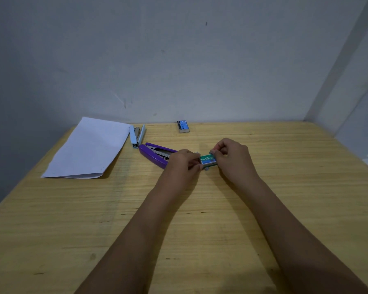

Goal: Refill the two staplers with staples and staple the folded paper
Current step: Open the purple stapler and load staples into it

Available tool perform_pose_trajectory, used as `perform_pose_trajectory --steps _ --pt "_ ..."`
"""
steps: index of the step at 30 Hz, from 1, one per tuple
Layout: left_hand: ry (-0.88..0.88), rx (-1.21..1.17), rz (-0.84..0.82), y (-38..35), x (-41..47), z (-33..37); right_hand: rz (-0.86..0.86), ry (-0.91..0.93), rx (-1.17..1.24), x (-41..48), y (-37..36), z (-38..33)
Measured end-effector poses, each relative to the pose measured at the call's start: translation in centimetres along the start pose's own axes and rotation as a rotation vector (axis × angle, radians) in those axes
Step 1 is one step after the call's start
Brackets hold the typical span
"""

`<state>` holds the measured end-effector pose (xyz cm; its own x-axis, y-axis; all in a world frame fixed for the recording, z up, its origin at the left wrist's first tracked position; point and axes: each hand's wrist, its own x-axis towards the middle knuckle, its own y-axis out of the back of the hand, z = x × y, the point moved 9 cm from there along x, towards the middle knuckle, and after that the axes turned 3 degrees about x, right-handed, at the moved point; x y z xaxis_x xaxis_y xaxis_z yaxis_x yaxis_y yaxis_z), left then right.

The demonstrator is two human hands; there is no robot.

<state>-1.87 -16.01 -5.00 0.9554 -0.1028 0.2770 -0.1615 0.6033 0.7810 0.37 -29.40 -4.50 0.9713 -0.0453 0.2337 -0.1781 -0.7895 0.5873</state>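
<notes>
The grip of the right hand (232,158) pinches the green staple box (209,161) to steady it. The left hand (184,163) pinches the box's left end, probably to draw its contents out. Just left of the box the purple stapler (155,154) lies open on the desk (221,230), ready for loading. Farther left wait the blue stapler (137,135), also open, and the folded paper (87,149).

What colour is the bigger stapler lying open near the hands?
The stapler is purple; the head view shows it best.
</notes>
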Motion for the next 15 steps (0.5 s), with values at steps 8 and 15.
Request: perform_pose_trajectory --steps 8,15 --pt "0.001 -0.047 0.015 0.2 -0.1 0.2 -0.005 -0.019 0.016 0.1 -0.3 0.4" --pt "0.008 0.095 0.149 3.5 0.1 -2.0 -0.130 0.128 0.022 -0.6 -1.1 -1.3"
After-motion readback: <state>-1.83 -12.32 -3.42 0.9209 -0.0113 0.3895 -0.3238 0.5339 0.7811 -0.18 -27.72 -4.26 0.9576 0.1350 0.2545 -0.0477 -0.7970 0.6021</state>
